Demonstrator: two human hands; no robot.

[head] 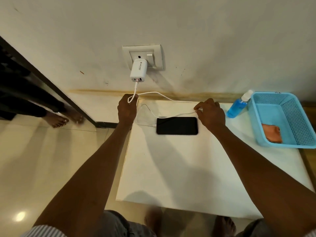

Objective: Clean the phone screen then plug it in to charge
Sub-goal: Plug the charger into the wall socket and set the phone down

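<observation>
Two hands: both on the cable, at the far edge of the table.
Left hand: fingers curled round a loop of cable just below the charger.
Right hand: fingertips pinch the cable beside the phone's far right corner.
Phone: flat, screen up and dark, near the table's far edge, between the hands.
Plug end: at the phone's left short side; whether it is fully seated cannot be told.
Step in hand: likely laying out the cable slack after plugging in.
Method: keep the loop loose, lay the slack flat behind the phone, avoid pulling on the plug end or on the charger in the socket.
Edges: the left hand hangs past the table's left edge, so slack there could slide off.
Open room: bare table in front of the phone; bottle and basket stand well to the right.
</observation>
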